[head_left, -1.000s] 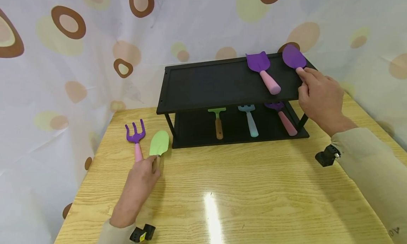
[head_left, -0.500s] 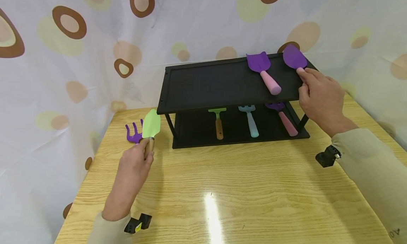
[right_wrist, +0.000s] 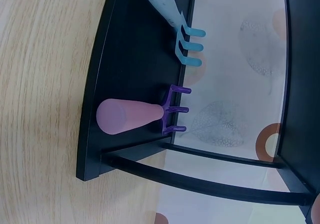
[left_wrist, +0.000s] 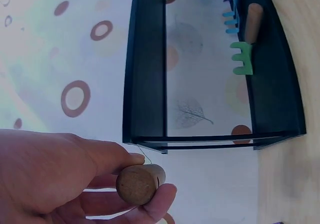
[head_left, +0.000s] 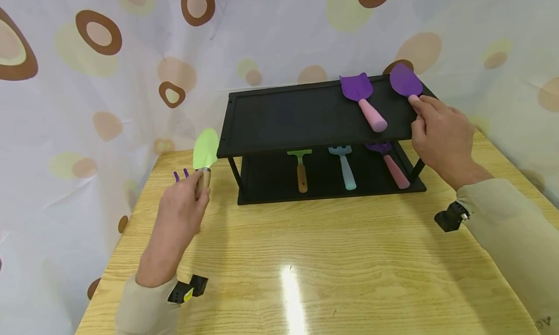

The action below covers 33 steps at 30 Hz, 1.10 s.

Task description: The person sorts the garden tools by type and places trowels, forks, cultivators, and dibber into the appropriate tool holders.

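Note:
My left hand [head_left: 181,211] grips a light green hand trowel [head_left: 205,149] by its wooden handle, held up left of the black two-tier rack [head_left: 279,116]. The left wrist view shows the round handle end [left_wrist: 136,185] between thumb and fingers. My right hand [head_left: 443,136] pinches the pink handle of a purple trowel [head_left: 405,79] at the right end of the upper shelf. Beside that trowel lies a purple shovel [head_left: 356,88] with a pink handle. A purple hand fork [head_left: 176,176] lies on the table, mostly hidden behind my left hand.
On the lower shelf lie a green rake with a wooden handle [head_left: 302,177], a light blue fork [head_left: 346,170] and a purple fork with a pink handle [right_wrist: 132,115]. The rack stands on a wooden table [head_left: 314,247] before a patterned curtain [head_left: 279,34].
My left hand has lifted the green trowel off the table, moving it up and slightly left, now in front of the purple fork. The right hand stays in place on its trowel.

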Available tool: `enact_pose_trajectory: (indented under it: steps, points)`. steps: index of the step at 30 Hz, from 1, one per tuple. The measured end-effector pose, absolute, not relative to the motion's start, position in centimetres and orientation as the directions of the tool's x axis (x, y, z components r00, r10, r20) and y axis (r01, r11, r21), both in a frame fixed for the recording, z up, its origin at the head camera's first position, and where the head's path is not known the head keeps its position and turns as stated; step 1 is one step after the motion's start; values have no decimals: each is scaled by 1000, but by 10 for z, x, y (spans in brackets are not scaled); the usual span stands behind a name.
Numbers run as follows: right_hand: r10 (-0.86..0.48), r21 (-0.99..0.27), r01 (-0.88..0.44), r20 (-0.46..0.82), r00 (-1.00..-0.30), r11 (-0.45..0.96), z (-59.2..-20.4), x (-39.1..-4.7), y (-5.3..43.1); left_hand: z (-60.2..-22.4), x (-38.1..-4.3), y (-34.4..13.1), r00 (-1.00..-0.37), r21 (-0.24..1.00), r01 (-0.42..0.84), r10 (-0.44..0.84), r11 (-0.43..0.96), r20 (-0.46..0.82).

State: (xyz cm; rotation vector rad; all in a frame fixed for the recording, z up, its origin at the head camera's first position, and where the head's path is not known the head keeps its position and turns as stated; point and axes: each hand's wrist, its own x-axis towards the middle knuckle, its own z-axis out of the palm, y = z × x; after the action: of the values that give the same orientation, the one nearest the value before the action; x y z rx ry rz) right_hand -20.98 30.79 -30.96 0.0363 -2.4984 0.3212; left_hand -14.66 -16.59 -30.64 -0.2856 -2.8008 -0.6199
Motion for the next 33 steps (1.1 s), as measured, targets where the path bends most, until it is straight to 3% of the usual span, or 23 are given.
enact_pose_trajectory:
  steps: [14, 33]
  points:
    - [45, -220, -111, 599, -799, 969, -312, -209, 311, -279, -155, -155, -880, 334, 337, 168, 880, 445]
    - [36, -213, -111, 586, -810, 971, -310, -210, 309, -252, -176, -98, -921, 342, 351, 256, 872, 294]
